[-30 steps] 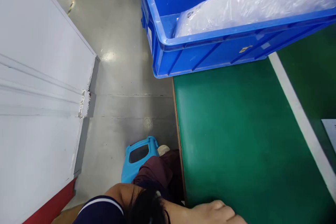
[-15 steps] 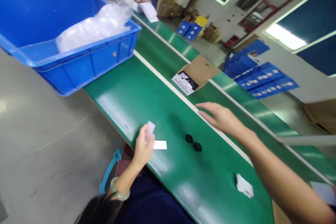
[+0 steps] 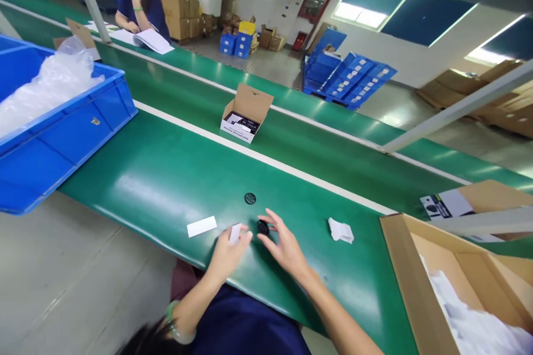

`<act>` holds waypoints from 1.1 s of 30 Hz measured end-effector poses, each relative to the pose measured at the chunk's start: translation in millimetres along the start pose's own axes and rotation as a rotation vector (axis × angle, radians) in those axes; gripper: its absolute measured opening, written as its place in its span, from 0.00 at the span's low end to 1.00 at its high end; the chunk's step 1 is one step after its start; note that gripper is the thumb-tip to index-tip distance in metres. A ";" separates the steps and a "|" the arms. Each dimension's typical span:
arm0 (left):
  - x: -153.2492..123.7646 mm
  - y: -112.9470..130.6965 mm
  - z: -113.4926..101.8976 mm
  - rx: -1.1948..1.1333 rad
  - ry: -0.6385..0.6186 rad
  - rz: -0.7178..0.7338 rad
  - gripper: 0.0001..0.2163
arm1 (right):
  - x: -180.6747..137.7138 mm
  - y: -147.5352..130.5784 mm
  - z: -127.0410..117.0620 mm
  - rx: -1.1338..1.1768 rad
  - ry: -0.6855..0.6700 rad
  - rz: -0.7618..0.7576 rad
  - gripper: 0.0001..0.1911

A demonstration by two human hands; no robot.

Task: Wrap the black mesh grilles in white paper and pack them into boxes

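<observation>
Left hand (image 3: 227, 252) pinches a white slip (image 3: 235, 232); right hand (image 3: 285, 244), fingers apart, touches the black round part (image 3: 262, 227); a careless push may slide it across the smooth desk (image 3: 166, 177)

The left grip (image 3: 227, 250) sits at the end of a bare forearm that enters from the lower edge, wrist straight, its back to the camera. Thumb and forefinger are pinched together at the top, and the other fingers curl in. The right grip (image 3: 286, 247) is at the end of a long bare forearm that enters from the lower right, palm down, fingers spread and loosely bent, thumb apart from the forefinger. The two grips are close, not touching.
</observation>
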State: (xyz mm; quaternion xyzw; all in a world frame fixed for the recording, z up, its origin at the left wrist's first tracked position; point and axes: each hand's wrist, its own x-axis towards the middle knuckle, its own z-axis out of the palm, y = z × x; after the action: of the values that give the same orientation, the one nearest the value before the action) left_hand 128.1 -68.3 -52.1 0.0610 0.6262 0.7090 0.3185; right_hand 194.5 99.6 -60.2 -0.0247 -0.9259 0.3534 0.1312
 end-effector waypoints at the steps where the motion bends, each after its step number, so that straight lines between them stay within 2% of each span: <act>1: -0.6 -2.5 8.7 -0.005 -0.065 -0.033 0.22 | -7.5 -11.4 -3.1 0.029 -0.027 -0.031 0.31; 4: -4.7 -7.6 25.6 -0.029 -0.240 -0.115 0.22 | -23.5 -29.0 -27.4 0.060 -0.134 -0.082 0.32; 6: -8.9 -8.2 29.3 0.029 -0.306 -0.105 0.22 | -29.6 -17.3 -55.1 0.026 -0.126 -0.041 0.29; 10: -12.6 -6.5 25.5 0.292 -0.337 0.034 0.21 | -44.7 54.9 -119.5 -0.264 0.223 0.199 0.25; 11: -12.3 -6.3 24.1 0.356 -0.341 0.065 0.20 | -50.4 75.9 -131.8 -0.340 0.278 0.274 0.27; 13: -11.6 -6.8 22.5 0.478 -0.364 0.117 0.19 | -61.2 111.0 -144.6 -0.432 0.295 0.399 0.32; 15: -11.9 -7.8 22.2 0.572 -0.403 0.162 0.18 | -67.0 129.7 -140.3 -0.440 0.299 0.465 0.32; 18: -13.4 -7.5 22.3 0.645 -0.424 0.218 0.18 | -62.6 121.5 -112.7 -0.299 0.379 0.457 0.28; 21: -13.6 -4.1 21.5 0.602 -0.431 0.250 0.14 | -48.7 82.1 -79.2 0.183 0.345 0.483 0.26; 24: -12.1 -0.1 21.3 0.590 -0.491 0.368 0.10 | -32.2 34.3 -49.8 0.791 0.193 0.586 0.28; 26: -10.0 2.8 22.5 0.636 -0.524 0.476 0.11 | -22.2 7.2 -35.1 1.031 0.077 0.633 0.29; 28: -7.3 7.6 24.5 0.685 -0.532 0.557 0.15 | -14.9 -11.3 -27.5 1.088 -0.003 0.634 0.29; 30: -4.2 15.0 26.2 0.666 -0.524 0.584 0.17 | -10.8 -19.0 -28.4 1.013 -0.079 0.552 0.28; 33: 1.2 26.4 26.7 0.481 -0.479 0.469 0.11 | -6.8 -13.3 -41.8 0.897 -0.193 0.413 0.24</act>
State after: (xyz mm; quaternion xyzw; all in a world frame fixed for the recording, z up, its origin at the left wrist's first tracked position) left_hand 130.2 -45.2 -22.4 0.4381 0.6512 0.5616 0.2619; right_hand 212.6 115.8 -23.0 -0.1159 -0.6663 0.7360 -0.0300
